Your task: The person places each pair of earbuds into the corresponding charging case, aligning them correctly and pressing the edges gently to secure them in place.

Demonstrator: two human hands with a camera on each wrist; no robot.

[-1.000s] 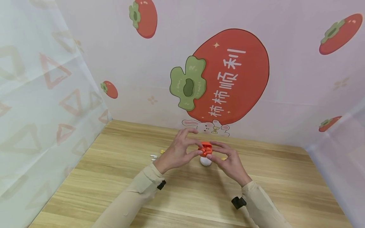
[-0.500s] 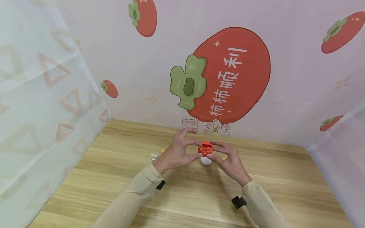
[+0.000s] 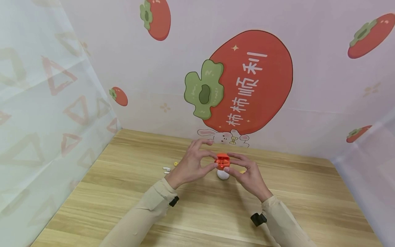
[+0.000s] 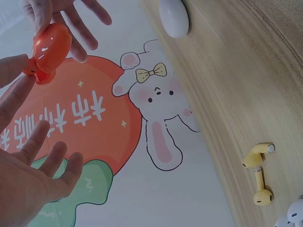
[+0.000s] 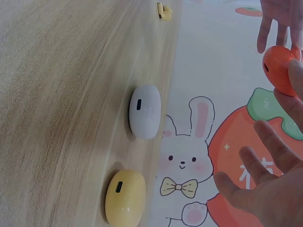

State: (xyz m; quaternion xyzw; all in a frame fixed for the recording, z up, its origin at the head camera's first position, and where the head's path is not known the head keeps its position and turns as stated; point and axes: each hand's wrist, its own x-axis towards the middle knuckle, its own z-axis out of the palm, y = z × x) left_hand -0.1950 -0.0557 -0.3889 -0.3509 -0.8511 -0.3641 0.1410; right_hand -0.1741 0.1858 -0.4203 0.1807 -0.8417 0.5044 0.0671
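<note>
Over the table, my right hand (image 3: 249,174) holds an orange earbud case (image 3: 223,166) between thumb and fingers, its lid raised. At the left side of this case, my left hand (image 3: 190,166) pinches an orange earbud (image 4: 30,67) between thumb and index finger; its other fingers are spread. Part of the earbud is hidden by the fingertips and the case. Inside the case, more orange shows in the head view, too small to make out fully. The right wrist view shows the case's rounded underside with a dark port.
Below the hands, a white case (image 5: 145,112) and a yellow case (image 5: 126,198) stand on the wooden table (image 3: 197,212). Two yellow earbuds (image 4: 263,196) and white earbuds (image 4: 296,211) lie to the left. A printed backdrop (image 3: 314,85) rises behind the table.
My left thumb and index fingertips have shifted slightly left from the case's middle to its left edge. The right hand and the case stay almost still.
</note>
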